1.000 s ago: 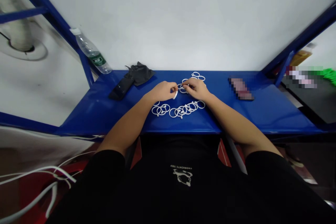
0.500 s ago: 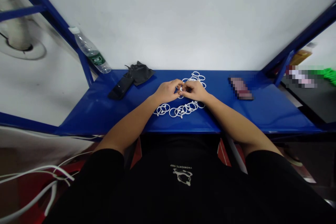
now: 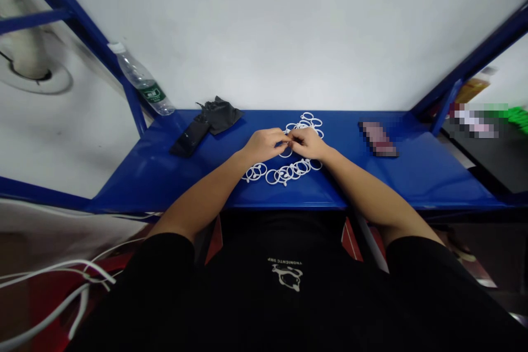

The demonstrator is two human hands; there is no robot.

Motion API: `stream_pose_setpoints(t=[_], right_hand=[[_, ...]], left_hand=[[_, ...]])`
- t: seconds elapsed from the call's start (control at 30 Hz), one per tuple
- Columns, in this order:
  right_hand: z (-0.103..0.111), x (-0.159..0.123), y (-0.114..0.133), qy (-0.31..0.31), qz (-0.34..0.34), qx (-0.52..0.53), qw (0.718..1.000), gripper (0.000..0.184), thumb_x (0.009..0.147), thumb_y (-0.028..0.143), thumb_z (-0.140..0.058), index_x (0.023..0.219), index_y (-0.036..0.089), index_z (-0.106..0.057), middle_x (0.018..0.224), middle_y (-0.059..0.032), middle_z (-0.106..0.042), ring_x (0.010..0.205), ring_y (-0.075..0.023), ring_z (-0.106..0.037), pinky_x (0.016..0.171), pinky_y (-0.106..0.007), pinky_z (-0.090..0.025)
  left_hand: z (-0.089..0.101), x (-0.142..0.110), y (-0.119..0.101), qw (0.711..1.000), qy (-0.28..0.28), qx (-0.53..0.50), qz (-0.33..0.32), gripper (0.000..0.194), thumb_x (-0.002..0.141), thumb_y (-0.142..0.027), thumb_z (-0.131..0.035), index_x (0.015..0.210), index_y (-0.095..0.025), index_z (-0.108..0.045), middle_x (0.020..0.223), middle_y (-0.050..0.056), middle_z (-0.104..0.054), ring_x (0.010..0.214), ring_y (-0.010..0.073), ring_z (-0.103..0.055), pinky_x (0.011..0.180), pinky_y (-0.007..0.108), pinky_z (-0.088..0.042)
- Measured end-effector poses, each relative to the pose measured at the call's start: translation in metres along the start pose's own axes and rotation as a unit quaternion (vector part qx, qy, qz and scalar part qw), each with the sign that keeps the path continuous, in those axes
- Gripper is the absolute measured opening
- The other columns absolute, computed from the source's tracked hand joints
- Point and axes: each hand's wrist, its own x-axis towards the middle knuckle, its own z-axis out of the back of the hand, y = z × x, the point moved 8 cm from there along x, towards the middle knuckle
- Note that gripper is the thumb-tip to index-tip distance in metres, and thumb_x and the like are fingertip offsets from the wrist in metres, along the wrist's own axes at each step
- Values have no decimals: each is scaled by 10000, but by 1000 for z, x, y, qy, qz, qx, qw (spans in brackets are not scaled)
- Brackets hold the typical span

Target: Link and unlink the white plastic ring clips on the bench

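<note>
Place: small makeshift work nook, maybe a dorm or back room; can't tell which from here.
Desk: blue metal top (image 3: 136, 173), set in a blue frame (image 3: 474, 62).
Wall: plain white (image 3: 264, 38), right behind the desk.
Pipe: thick, pale (image 3: 31, 55), into the wall, left.
Bottle: clear plastic drink bottle (image 3: 142, 80), green label, by the left post.
Cables: white, loose (image 3: 74, 262), low left.
Neighbouring top: black (image 3: 489, 157), right side, bright green item (image 3: 520, 117) on it.

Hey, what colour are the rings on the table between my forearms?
The rings are white, best seen in the head view.
</note>
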Motion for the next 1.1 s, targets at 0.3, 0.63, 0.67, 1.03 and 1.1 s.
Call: stream_pose_setpoints(t=[0.3,0.63,0.67,1.03,1.1], right_hand=[[1,2,3,-23,1,15,1000,73,803,282,-532,803,249,-598,699,-2,-650,633,-185,-562,660,-331,-435],[8,-1,-8,-51,-28,11,998,243,873,232,-532,949,216,-762,860,-52,-789,767,-223,-701,774,-349,-527],[10,-2,-13,-62,-41,7,997,277,890,228,-531,1001,209,-785,902,-61,-809,802,-232,-721,795,-355,-541],[22,-5,-50,-90,-82,-91,988,395,929,236,-572,1221,171,-829,1176,-145,-814,999,-303,-726,942,-455,-595],[20,-6,-50,-84,-79,-91,989,376,947,237,-563,1208,185,-829,1168,-136,-811,984,-297,-717,929,-447,-592]], left_hand=[[1,0,0,1000,-19,3,5,122,1000,-250,-701,1024,-231,-819,963,61,-803,835,174,-745,776,300,-571],[6,1,7,999,9,-2,46,119,1018,-311,-742,1076,-232,-809,1034,64,-791,857,182,-719,767,309,-539],[8,1,10,998,13,-4,60,138,1017,-321,-754,1107,-233,-809,1091,73,-789,876,184,-718,767,309,-537],[-15,-5,8,964,226,-57,126,375,956,-533,-837,1177,-231,-811,1069,63,-804,962,232,-740,840,339,-536],[-22,-5,-4,958,254,-76,111,412,925,-569,-861,1158,-231,-820,1087,66,-809,982,238,-744,842,337,-536]])
